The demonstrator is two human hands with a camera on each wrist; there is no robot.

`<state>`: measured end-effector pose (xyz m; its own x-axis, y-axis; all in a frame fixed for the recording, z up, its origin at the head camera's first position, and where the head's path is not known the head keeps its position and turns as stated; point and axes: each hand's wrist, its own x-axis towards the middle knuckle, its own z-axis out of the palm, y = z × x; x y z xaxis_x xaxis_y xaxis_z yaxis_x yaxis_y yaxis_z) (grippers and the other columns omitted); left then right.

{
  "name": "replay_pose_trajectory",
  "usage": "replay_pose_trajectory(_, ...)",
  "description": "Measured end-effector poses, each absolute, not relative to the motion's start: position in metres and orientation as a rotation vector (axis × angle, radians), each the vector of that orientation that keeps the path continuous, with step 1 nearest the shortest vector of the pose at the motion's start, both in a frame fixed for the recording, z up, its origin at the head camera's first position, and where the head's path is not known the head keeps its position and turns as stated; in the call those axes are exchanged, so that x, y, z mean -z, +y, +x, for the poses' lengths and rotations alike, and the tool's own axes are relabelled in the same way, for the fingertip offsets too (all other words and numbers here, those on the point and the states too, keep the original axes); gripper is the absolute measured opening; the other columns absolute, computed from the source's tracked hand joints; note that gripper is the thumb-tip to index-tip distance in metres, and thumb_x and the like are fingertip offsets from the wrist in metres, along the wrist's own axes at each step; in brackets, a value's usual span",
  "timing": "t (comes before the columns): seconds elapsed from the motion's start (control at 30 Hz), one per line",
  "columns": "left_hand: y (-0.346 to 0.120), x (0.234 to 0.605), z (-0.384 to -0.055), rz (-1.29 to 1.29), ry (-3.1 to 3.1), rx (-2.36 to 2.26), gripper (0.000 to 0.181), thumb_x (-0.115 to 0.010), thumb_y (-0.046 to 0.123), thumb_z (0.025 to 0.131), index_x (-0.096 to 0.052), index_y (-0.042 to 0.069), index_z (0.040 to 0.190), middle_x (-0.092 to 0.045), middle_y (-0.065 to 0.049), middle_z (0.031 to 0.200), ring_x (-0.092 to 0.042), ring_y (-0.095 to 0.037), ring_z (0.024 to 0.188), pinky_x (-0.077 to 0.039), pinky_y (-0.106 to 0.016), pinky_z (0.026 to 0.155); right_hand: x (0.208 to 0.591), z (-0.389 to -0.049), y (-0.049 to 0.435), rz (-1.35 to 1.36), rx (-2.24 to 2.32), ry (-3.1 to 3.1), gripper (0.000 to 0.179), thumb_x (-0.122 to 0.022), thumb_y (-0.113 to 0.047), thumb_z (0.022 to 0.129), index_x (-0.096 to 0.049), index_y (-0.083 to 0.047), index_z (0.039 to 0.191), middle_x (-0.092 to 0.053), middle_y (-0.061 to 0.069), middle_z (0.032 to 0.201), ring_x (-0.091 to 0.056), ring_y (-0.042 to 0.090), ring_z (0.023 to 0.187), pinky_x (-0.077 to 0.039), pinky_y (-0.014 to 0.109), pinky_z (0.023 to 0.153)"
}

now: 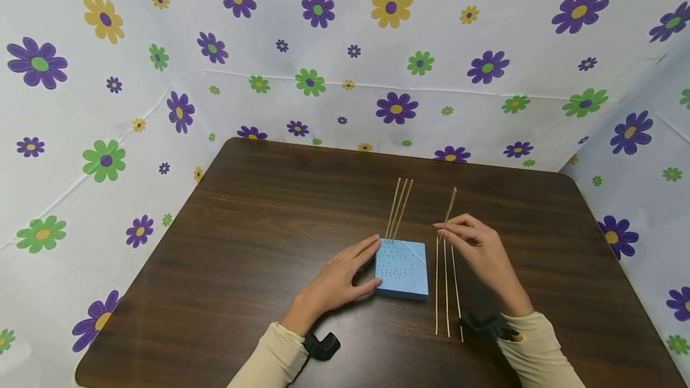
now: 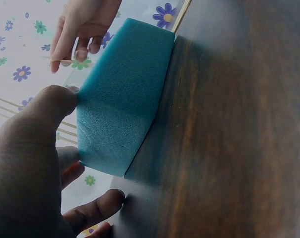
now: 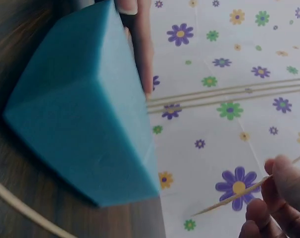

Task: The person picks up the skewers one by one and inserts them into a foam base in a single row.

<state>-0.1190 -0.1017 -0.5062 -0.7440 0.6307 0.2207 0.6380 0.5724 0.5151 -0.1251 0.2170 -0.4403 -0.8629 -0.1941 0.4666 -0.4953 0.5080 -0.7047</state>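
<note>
A light blue foam block (image 1: 412, 283) with many small holes in its top lies on the table. Three thin wooden skewers (image 1: 399, 208) stand upright along its far edge. My left hand (image 1: 336, 277) rests against the block's left side, index fingertip near the far corner and thumb (image 2: 56, 101) near the front, fingers fairly straight. To the right of the block, my right hand (image 1: 477, 250) pinches another skewer (image 1: 450, 203) between thumb and fingertips. In the right wrist view that skewer's pointed end (image 3: 214, 207) is apart from the block.
Several loose skewers (image 1: 446, 292) lie side by side right of the block, partly under the right hand. The brown wooden table (image 1: 242, 226) has rounded corners. Behind and beside it hangs a white flowered cloth (image 1: 345, 29).
</note>
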Motion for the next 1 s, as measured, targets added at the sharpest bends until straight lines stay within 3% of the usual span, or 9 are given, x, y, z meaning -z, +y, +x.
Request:
replay_pose_trajectory(0.17, -0.103, 0.507, -0.118, -1.112, -2.791, 0.936, 0.078, -0.059, 0.052, 0.104, -0.025, 0.022, 0.167, -0.027, 0.002, 0.174, -0.036, -0.020, 0.156, -0.040, -0.052, 0.122, 0.436, -0.131, 0.205, 0.432, -1.311, -2.521, 0.016, -0.072, -0.008, 0.098, -0.080, -0.010, 0.112, -0.078, 0.006, 0.100, -0.070, 0.006, 0.080, -0.055, 0.013, 0.071)
replay_pose_trajectory(0.33, -0.103, 0.508, -0.118, -1.102, -2.797, 0.924, 0.078, -0.059, 0.051, 0.104, -0.025, 0.022, 0.168, -0.026, 0.005, 0.174, -0.037, -0.019, 0.156, -0.040, -0.051, 0.122, 0.431, -0.137, 0.189, 0.398, -1.311, -2.587, 0.013, -0.073, -0.016, 0.099, -0.080, -0.010, 0.107, -0.080, 0.007, 0.099, -0.076, 0.020, 0.079, -0.057, 0.015, 0.072)
replay_pose_trajectory(0.5, -0.103, 0.507, -0.119, -1.109, -2.793, 0.924, 0.078, -0.059, 0.051, 0.104, -0.026, 0.021, 0.167, -0.027, 0.002, 0.174, -0.037, -0.020, 0.156, -0.040, -0.051, 0.121, 0.432, -0.142, 0.175, 0.465, -1.298, -2.627, 0.015, -0.072, -0.016, 0.099, -0.081, -0.009, 0.108, -0.080, 0.007, 0.100, -0.077, 0.022, 0.081, -0.058, 0.019, 0.072)
replay_pose_trajectory(0.83, -0.103, 0.504, -0.120, -1.120, -2.793, 0.909, 0.078, -0.059, 0.051, 0.104, -0.025, 0.020, 0.167, -0.028, 0.000, 0.174, -0.037, -0.021, 0.156, -0.040, -0.050, 0.122, 0.430, -0.147, 0.161, 0.509, -1.186, -2.629, 0.012, -0.075, -0.014, 0.096, -0.082, -0.010, 0.106, -0.081, 0.003, 0.099, -0.072, 0.007, 0.085, -0.059, 0.020, 0.075)
replay_pose_trajectory(1.0, -0.103, 0.504, -0.120, -1.123, -2.793, 0.910, 0.078, -0.058, 0.051, 0.104, -0.025, 0.020, 0.167, -0.026, 0.002, 0.174, -0.037, -0.022, 0.156, -0.040, -0.051, 0.122, 0.430, -0.149, 0.158, 0.530, -1.170, -2.623, 0.012, -0.075, -0.011, 0.096, -0.082, -0.009, 0.106, -0.081, 0.004, 0.099, -0.072, 0.008, 0.085, -0.059, 0.020, 0.075)
